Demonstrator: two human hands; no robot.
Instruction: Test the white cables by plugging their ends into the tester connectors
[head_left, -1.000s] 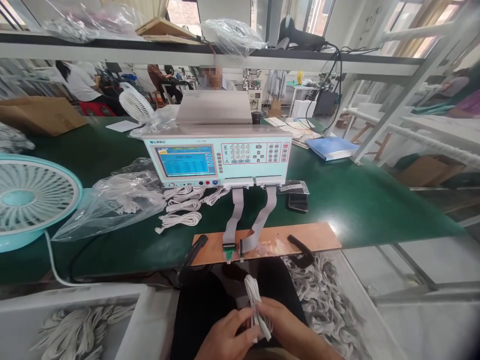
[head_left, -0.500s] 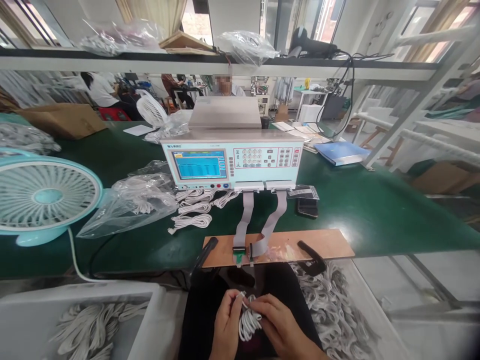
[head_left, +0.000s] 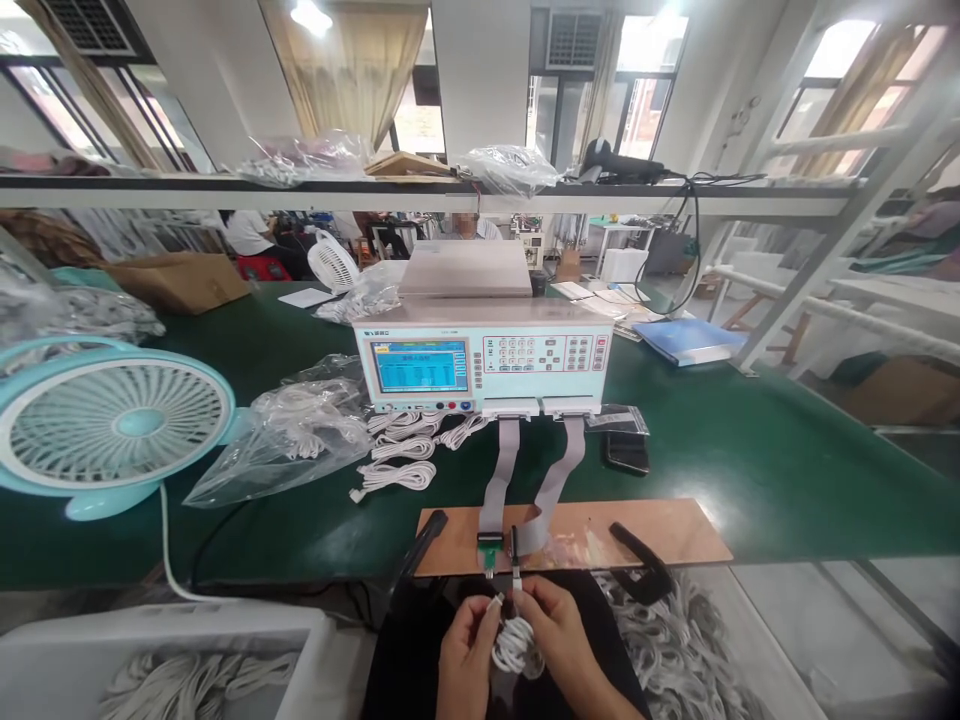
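Pinching the two ends of the coiled white cable [head_left: 516,648] in closed fingers, the left hand [head_left: 466,640] and right hand [head_left: 559,628] hold its loops between them before the counter [head_left: 712,450], apparently so the ends face the small connectors [head_left: 490,556] at the board's [head_left: 697,540] edge.

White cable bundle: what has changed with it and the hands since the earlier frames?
The left hand and right hand have brought the bundle forward, close to the wooden board, cable ends raised toward the ribbon connectors; whether either is plugged in, I cannot tell. Both hands hold it in every picture. The tester and fan stayed put.
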